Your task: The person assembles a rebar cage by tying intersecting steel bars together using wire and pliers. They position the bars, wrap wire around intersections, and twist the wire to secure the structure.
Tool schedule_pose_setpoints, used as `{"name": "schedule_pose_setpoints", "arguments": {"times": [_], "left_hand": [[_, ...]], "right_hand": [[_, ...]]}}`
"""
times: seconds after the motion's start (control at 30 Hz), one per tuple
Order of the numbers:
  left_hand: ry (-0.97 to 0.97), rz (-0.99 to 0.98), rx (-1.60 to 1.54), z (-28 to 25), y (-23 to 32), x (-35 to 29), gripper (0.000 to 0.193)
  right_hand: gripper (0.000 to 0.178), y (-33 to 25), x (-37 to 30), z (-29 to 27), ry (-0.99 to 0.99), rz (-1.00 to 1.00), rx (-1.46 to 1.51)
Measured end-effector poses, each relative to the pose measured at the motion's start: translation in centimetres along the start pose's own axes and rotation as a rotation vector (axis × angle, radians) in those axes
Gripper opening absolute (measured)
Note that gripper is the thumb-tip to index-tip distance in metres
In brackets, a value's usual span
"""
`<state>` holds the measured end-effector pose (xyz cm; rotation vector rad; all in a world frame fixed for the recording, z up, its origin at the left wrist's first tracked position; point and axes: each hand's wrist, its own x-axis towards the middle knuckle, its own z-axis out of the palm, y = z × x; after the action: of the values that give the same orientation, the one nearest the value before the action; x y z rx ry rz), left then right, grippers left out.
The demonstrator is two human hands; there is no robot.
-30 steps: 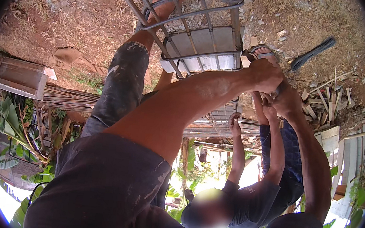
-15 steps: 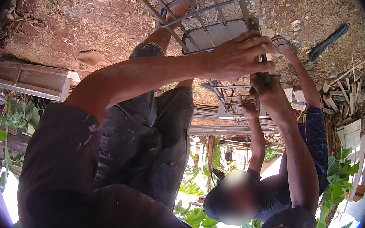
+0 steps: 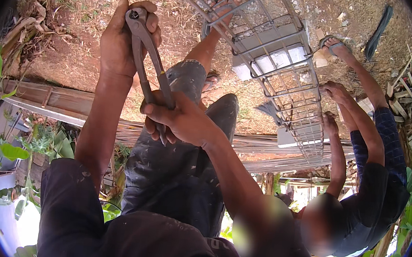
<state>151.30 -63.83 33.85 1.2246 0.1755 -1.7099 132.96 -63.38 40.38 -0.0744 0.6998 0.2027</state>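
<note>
My right hand [image 3: 182, 119] is closed round the handles of a pair of dark steel pincers [image 3: 161, 69]. Its jaws point up and away, toward my left hand [image 3: 125, 41]. The fingers of that hand curl about the tool's head; any wire inside them is too small to make out. To the right, apart from both hands, a long steel rebar cage [image 3: 291, 65] of bars and square stirrups stretches across the view. Pale blocks [image 3: 272, 60] show through its bars.
A co-worker [image 3: 368, 193] in dark clothes reaches both hands to the cage at the right. Long thin rods [image 3: 249, 147] lie behind my legs, a wooden trough [image 3: 50, 98] at left. Scrap wood [image 3: 410, 93] and a dark wire bundle [image 3: 378, 33] lie at right.
Both my hands have come away from the cage and moved left, with the pincers now plainly visible between them. More of the cage shows, and the co-worker's two hands are at it.
</note>
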Motion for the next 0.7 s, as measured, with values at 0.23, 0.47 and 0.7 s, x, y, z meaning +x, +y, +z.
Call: {"name": "schedule_pose_setpoints", "arguments": {"times": [0.23, 0.47, 0.7], "left_hand": [[0.19, 0.122, 0.469, -1.0, -7.0, -9.1, 0.054], [0.518, 0.358, 0.861, -8.0, -11.6, -18.7, 0.04], [0.916, 0.399, 1.313, -24.1, -10.1, -25.6, 0.068]], "right_hand": [[0.052, 12.8, -4.7, 1.1, 0.163, -0.177, -0.377], [0.044, 29.1, -11.8, 2.3, 0.309, -0.161, -0.453], [0.04, 45.7, -12.9, -1.1, 0.814, -0.049, -0.652]]}}
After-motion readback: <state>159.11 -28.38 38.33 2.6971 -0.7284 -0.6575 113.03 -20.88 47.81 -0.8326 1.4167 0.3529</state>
